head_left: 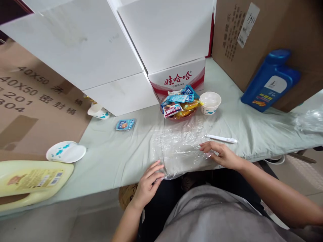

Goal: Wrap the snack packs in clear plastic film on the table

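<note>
Plastic film (179,149) on the counter (113,159) is pressed flat by the left hand (149,181) and right hand (222,155), fingers spread. Far box (176,79) reads "娃哈哈".

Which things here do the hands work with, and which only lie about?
In hand: plastic sheet, touched by left hand and right hand.
Lying about: white stick, snack bowl, white bowl, blue packet, paper plate, blue bottle, yellow bottle, boxes.
</note>
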`<state>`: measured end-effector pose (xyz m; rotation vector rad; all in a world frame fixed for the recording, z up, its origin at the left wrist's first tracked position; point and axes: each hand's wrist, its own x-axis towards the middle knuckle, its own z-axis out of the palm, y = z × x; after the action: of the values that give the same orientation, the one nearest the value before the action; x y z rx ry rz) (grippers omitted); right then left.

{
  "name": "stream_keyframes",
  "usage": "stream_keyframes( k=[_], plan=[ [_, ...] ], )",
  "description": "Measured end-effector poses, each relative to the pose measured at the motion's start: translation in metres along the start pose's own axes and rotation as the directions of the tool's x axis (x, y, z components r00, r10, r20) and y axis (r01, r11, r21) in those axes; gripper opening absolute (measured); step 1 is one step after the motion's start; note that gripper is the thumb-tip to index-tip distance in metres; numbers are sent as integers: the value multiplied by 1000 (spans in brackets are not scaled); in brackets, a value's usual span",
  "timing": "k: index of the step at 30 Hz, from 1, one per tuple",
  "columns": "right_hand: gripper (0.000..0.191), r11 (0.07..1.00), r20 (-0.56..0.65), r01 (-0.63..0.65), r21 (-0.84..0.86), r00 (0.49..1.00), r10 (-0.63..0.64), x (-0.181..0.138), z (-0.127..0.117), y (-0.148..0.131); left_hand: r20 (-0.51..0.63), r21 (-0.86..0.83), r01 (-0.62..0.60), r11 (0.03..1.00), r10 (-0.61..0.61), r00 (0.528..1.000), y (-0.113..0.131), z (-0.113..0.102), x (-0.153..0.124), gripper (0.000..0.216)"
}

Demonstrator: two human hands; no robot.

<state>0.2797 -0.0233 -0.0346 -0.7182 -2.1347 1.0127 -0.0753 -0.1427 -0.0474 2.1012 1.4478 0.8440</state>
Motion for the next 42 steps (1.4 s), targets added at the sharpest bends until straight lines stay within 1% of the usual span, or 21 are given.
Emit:
stream_keyframes(
  k=[2,5,8,11,13,16,19,22,25,27,28,29,30,32,33,34,35,37,40,41,42],
  plan=[
    [24,991,-6,-99,94,995,100,0,5,-1,-102,-117,106,988,-118,988,-4,0,0,16],
    [32,956,-26,-241,168,968,249,0,12,1,-228,-229,253,940,-305,925,-4,-2,7,18],
    [31,938,-150,-336,83,926,345,3,20,6,-327,-209,335,919,-388,862,0,0,26,24],
    [36,928,-275,-372,-31,895,350,9,25,10,-384,-137,409,902,-429,818,-2,6,48,26],
    [40,920,-332,-382,-88,882,334,13,26,11,-420,-33,439,898,-411,809,-8,12,61,25],
    [36,869,-384,-407,-281,878,287,17,31,14,-484,197,435,879,-299,822,-21,21,73,23],
    [37,735,-360,-420,-532,898,253,17,38,18,-497,361,413,836,-203,844,-33,30,77,23],
    [38,625,-347,-422,-657,905,246,16,44,22,-489,427,429,796,-195,850,-38,32,76,28],
    [37,594,-340,-407,-694,912,228,16,46,24,-535,456,437,775,-154,831,-29,25,76,34],
    [37,596,-323,-385,-705,922,213,16,46,24,-589,477,406,779,-59,806,-16,21,78,30],
    [37,597,-315,-375,-709,926,209,16,47,24,-592,485,364,795,-7,806,-7,21,80,25],
    [37,595,-309,-371,-713,928,208,16,47,24,-562,490,297,820,36,826,1,22,83,21],
    [37,590,-307,-371,-717,928,212,16,48,24,-494,487,209,848,70,867,9,25,86,19],
    [37,577,-296,-374,-726,927,229,16,48,25,-262,458,10,889,124,957,22,37,91,20],
    [37,573,-282,-371,-730,928,242,16,47,25,-131,445,-66,893,138,982,26,44,94,22],
    [37,574,-263,-365,-733,930,256,17,44,24,-16,440,-116,890,137,990,29,51,95,27],
    [37,573,-248,-363,-735,930,270,18,40,24,73,446,-142,884,122,990,31,57,96,35],
    [36,562,-255,-376,-737,924,284,20,30,20,177,464,-138,875,61,982,32,65,95,52],
    [34,564,-306,-375,-736,927,216,25,18,11,228,469,-106,877,-4,974,32,68,92,60],
    [34,584,-294,-341,-737,939,178,26,18,8,232,469,-101,877,-12,973,32,67,92,61],
    [34,613,-248,-280,-739,959,139,28,20,5,235,471,-99,877,-16,972,33,67,92,61]
  ],
)
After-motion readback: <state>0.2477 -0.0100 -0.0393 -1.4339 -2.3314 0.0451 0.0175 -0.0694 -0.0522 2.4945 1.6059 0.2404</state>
